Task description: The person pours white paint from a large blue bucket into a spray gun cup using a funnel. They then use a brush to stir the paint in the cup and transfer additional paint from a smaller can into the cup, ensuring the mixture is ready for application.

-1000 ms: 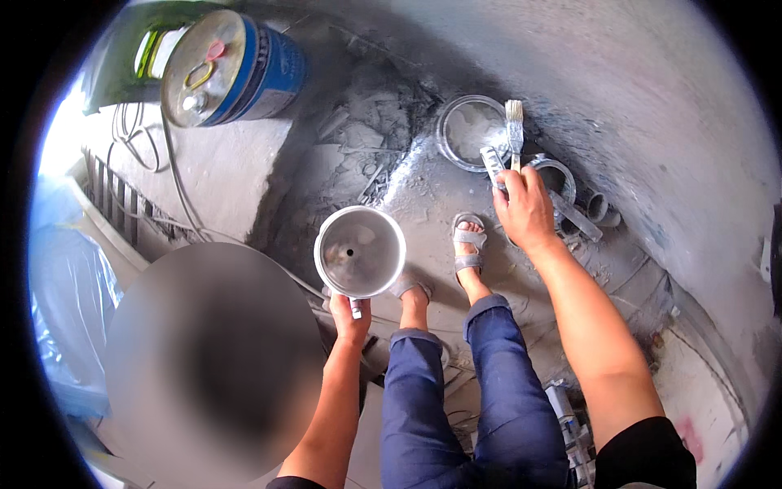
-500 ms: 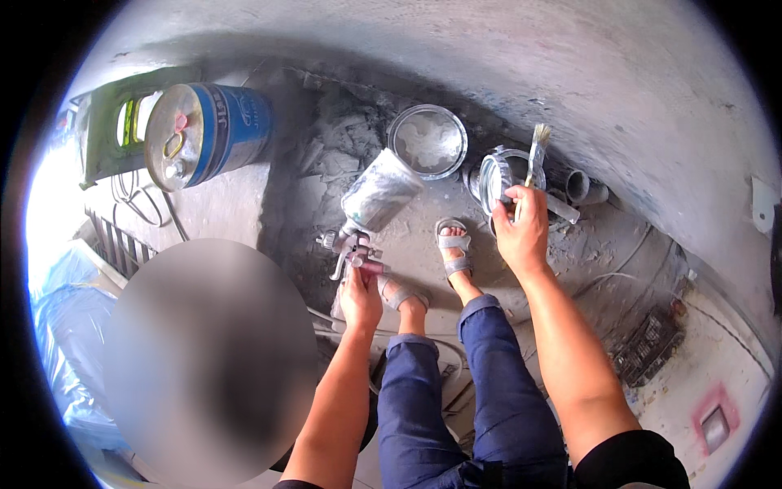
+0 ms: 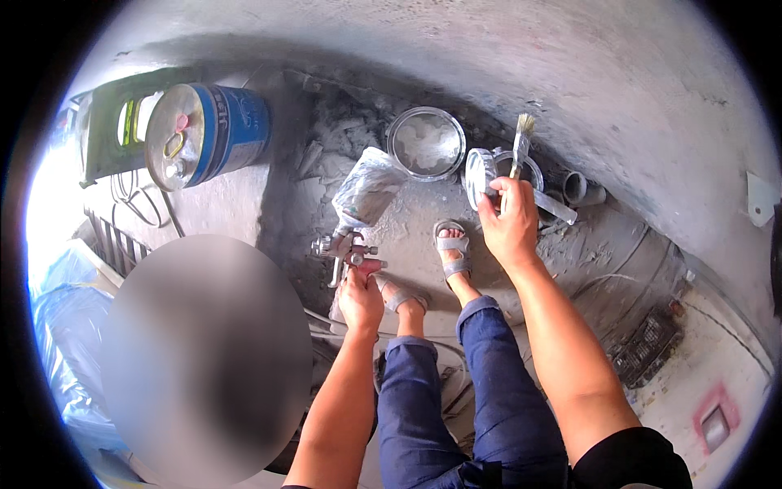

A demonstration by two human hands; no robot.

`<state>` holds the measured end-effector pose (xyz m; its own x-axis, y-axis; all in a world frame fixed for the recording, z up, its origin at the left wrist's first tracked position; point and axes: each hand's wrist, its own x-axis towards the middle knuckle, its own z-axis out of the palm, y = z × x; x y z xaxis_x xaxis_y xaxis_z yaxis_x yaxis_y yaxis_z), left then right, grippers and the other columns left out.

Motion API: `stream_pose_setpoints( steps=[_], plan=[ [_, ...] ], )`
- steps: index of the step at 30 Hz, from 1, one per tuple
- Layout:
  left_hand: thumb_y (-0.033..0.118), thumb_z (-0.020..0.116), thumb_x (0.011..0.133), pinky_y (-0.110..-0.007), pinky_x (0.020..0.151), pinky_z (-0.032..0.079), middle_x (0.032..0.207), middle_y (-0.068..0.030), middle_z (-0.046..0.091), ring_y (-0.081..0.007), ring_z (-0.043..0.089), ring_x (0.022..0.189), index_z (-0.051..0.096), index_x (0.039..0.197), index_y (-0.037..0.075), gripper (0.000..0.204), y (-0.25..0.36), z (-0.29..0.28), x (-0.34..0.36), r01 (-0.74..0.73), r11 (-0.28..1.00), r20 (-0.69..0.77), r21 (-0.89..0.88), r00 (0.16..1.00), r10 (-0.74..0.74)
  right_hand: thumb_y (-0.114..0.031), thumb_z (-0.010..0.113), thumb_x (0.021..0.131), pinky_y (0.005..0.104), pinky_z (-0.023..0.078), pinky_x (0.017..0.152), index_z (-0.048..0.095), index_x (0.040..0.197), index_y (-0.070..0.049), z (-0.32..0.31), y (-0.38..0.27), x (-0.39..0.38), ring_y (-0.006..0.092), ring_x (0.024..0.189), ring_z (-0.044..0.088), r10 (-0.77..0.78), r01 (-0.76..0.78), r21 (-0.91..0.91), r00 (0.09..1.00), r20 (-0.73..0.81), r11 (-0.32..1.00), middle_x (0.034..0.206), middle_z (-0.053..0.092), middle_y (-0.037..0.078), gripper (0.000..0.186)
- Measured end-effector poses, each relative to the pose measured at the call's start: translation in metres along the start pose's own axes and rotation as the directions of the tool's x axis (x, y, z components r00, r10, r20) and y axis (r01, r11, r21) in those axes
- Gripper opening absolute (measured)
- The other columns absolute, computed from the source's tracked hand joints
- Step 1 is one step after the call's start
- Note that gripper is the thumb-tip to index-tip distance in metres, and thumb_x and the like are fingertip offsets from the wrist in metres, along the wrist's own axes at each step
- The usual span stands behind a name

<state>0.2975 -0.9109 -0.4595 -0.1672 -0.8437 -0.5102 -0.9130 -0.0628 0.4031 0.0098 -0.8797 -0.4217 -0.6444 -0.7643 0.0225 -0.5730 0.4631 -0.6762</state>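
Observation:
My left hand (image 3: 358,300) is closed around the pink handle of a spray gun (image 3: 352,253) whose silvery cup (image 3: 368,187) tilts up and to the right, its side showing. My right hand (image 3: 511,218) pinches a paintbrush (image 3: 519,143) with pale bristles upright and a round silvery lid (image 3: 479,175) on edge beside it. Beyond them on the dusty floor sits an open round can (image 3: 425,122) with pale grey contents. Behind the lid is another round metal container (image 3: 531,171), partly hidden.
A blue metal drum (image 3: 240,122) lies at upper left beside a green crate (image 3: 106,147), cables and a grating. Blue plastic sheeting (image 3: 69,318) hangs left, next to a blurred round area. A curved plaster wall (image 3: 635,98) runs right, above short pipes (image 3: 582,187) and a dark grate (image 3: 643,350).
The spray gun's cup has turned from opening-upward to tilted sideways, exposing the gun body. My right hand has shifted slightly left since half a second ago. The view has also shifted.

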Motion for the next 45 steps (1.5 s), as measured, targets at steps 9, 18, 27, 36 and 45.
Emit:
stream_pose_setpoints(
  steps=[9,18,27,36,45],
  plan=[
    [0.017,0.070,0.086,-0.023,0.055,0.037,0.073,0.0048,0.052,-0.0061,0.046,0.063,0.063,0.096,0.007,0.016,-0.068,-0.032,-0.014,0.464,0.667,0.361,-0.583,0.883,-0.299,-0.013,0.074,0.074,0.0423,0.045,0.076,0.058,0.097,-0.005,0.048,0.019,0.019,0.0308,0.084,0.056,0.242,-0.246,-0.082,0.969,-0.059,0.966,0.087,0.059,0.014,0.029],
    [0.011,0.064,0.090,-0.026,0.070,0.045,0.084,-0.0033,0.063,-0.0115,0.055,0.076,0.062,0.099,0.000,0.015,-0.091,-0.092,-0.037,0.330,0.421,0.254,-0.845,0.940,-0.227,-0.004,0.065,0.088,0.0332,0.056,0.074,0.043,0.115,-0.006,0.089,-0.091,-0.073,0.0153,0.085,0.061,0.441,-0.666,0.681,0.732,0.519,0.304,0.100,0.057,0.007,0.035],
    [0.006,0.061,0.091,-0.027,0.072,0.045,0.089,-0.0015,0.061,-0.0104,0.054,0.079,0.059,0.097,0.003,0.006,-0.111,-0.144,-0.037,0.225,0.215,0.165,-0.950,0.950,-0.267,-0.005,0.066,0.087,0.0375,0.055,0.080,0.046,0.113,-0.011,0.134,-0.214,-0.136,0.0165,0.091,0.060,0.281,-0.788,0.582,0.616,0.736,0.201,0.100,0.054,0.003,0.034],
    [0.009,0.066,0.090,-0.025,0.063,0.040,0.079,0.0022,0.057,-0.0076,0.048,0.069,0.057,0.089,0.007,0.009,-0.166,-0.169,-0.055,0.137,0.216,0.028,-0.967,0.896,-0.443,-0.022,0.051,0.099,0.0352,0.054,0.080,0.042,0.125,-0.009,0.175,-0.251,-0.139,0.0188,0.091,0.061,0.115,-0.789,0.424,0.520,0.847,0.446,0.106,0.058,0.010,0.031],
    [0.020,0.067,0.088,-0.023,0.044,0.033,0.072,-0.0017,0.055,-0.0069,0.044,0.050,0.056,0.087,0.007,0.016,-0.228,-0.151,-0.058,0.125,0.282,-0.058,-0.951,0.827,-0.559,-0.026,0.041,0.103,0.0273,0.054,0.066,0.027,0.144,-0.003,0.210,-0.235,0.004,0.0127,0.072,0.062,0.006,-0.413,0.377,0.681,0.733,0.829,0.097,0.064,0.012,0.048]
  ],
)
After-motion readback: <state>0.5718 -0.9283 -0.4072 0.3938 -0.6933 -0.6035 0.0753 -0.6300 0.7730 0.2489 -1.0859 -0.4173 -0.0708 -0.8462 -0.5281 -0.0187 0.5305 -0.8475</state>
